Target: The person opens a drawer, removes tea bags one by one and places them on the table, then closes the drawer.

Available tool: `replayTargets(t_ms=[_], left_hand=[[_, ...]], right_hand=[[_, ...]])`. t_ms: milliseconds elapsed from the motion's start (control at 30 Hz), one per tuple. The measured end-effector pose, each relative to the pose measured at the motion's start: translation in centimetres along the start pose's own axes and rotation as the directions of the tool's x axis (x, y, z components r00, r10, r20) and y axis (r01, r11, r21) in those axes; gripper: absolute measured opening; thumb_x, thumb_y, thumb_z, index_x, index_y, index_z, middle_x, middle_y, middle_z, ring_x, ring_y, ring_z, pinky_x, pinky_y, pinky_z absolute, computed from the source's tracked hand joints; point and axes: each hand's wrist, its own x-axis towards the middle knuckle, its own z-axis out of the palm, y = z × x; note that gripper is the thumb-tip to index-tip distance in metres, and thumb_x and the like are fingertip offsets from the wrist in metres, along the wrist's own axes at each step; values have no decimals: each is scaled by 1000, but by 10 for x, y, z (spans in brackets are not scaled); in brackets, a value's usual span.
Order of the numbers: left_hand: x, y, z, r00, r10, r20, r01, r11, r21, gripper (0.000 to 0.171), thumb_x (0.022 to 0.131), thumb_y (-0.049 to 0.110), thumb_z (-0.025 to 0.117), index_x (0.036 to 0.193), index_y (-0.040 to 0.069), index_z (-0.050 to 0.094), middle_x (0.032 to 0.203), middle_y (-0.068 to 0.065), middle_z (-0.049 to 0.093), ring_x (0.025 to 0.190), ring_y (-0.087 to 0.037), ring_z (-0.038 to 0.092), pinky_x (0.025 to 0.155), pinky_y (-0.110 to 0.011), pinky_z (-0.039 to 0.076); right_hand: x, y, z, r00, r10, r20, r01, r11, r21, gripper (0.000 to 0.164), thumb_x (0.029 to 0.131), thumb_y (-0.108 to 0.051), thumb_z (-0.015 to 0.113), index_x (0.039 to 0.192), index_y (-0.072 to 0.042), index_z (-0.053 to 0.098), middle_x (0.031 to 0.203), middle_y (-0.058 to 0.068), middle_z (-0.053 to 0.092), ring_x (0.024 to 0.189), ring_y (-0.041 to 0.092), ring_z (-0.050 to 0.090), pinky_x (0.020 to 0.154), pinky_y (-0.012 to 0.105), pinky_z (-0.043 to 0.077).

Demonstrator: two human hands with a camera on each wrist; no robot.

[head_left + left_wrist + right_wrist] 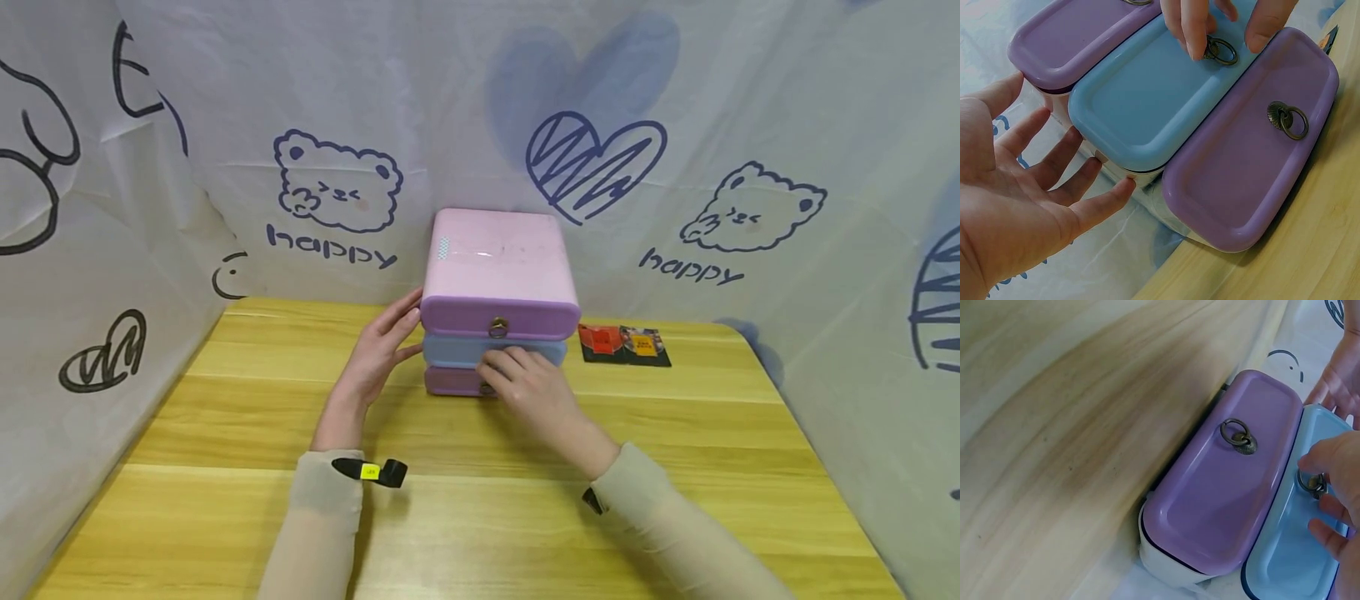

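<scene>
A small three-drawer box with a pink top (495,258) stands at the back of the table. Its upper drawer (457,318) and lower drawer (1229,169) have purple fronts; the middle drawer (1135,94) is light blue. All three look closed. My left hand (371,358) has its fingers spread, fingertips against the box's left side. At the blue drawer, my right hand (536,387) has its thumb and fingers bent and apart on either side of the bronze ring pull (1225,51). A similar ring pull (1235,432) hangs on the lower drawer.
Two small flat packets (626,345), dark with red and yellow, lie on the wooden table (465,508) right of the box. Behind the box hangs a white cloth (465,125) with bear and heart drawings, also along both sides.
</scene>
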Motion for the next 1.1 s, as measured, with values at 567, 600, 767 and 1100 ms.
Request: replayTargets(t_ms=[567,600,767,1100], left_hand=[[0,2,1,1000,6,7,-6,1000,-2,55,110,29,53,161,14,40,165,-8,39,150,-25,36,113,-59,44],[-1,1,1,1000,5,6,-5,1000,-2,55,110,29,54,161,14,40,165,-7,39,150,-25,36,113,-59,44],[-1,1,0,1000,3,4,-3,1000,1,55,110,30,53,161,14,40,165,-7,39,150,-25,36,113,-59,44],[-1,2,1,1000,9,10,-9,1000,1,55,111,29,53,161,13,39,165,-8,39,150,-25,36,113,-59,44]], right_hand=[[2,-3,4,997,11,74,-10,1000,-24,23,94,-5,75,116,-11,75,120,5,66,104,24,61,79,34,55],[3,-3,4,997,13,72,-12,1000,-22,22,95,-5,75,116,-11,75,119,5,66,103,24,61,79,34,55],[3,-4,6,999,21,46,-21,1000,-6,17,95,-5,75,111,-11,76,116,5,65,101,24,60,77,34,54],[4,-4,7,999,39,6,-40,999,32,10,94,-5,74,104,-9,76,112,6,65,98,24,60,73,33,54]])
